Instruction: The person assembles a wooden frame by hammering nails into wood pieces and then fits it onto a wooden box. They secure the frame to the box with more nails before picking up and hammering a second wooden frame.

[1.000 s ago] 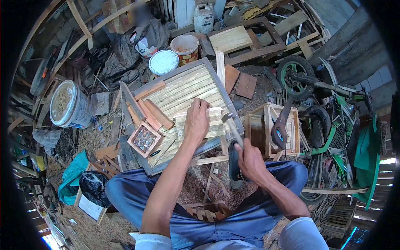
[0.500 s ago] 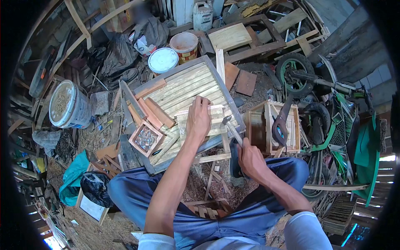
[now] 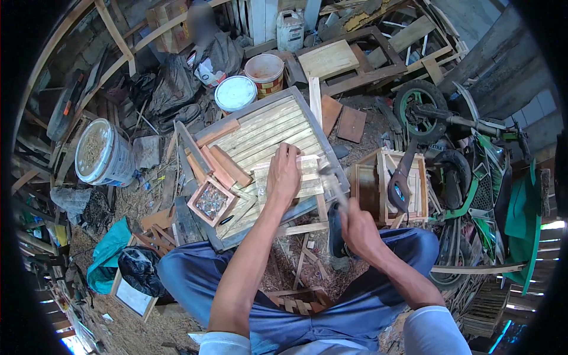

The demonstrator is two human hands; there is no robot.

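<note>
My left hand (image 3: 284,174) presses on a small slatted wooden panel (image 3: 309,176), its fingers bent together over the top strip; whether they pinch something small is hidden. The panel lies on a larger slatted board (image 3: 260,137) with a grey frame. In my right hand (image 3: 358,229) is a hammer (image 3: 335,188), blurred, its head just off the panel's right end. Left of the panel, a small wooden box (image 3: 211,202) of nails rests near the board's edge, with short wood blocks (image 3: 229,167) behind it.
A wooden crate (image 3: 387,186) with a saw (image 3: 400,183) on it stands right of the board. Further right is a green motorcycle (image 3: 473,189). Buckets (image 3: 235,93) stand behind the board, and another bucket (image 3: 97,154) is at the left. Wood scraps lie between my legs.
The hammer head has lifted slightly off the panel's right end, where it was half a second ago. My left hand stays on the panel. The whole view has shifted slightly.
</note>
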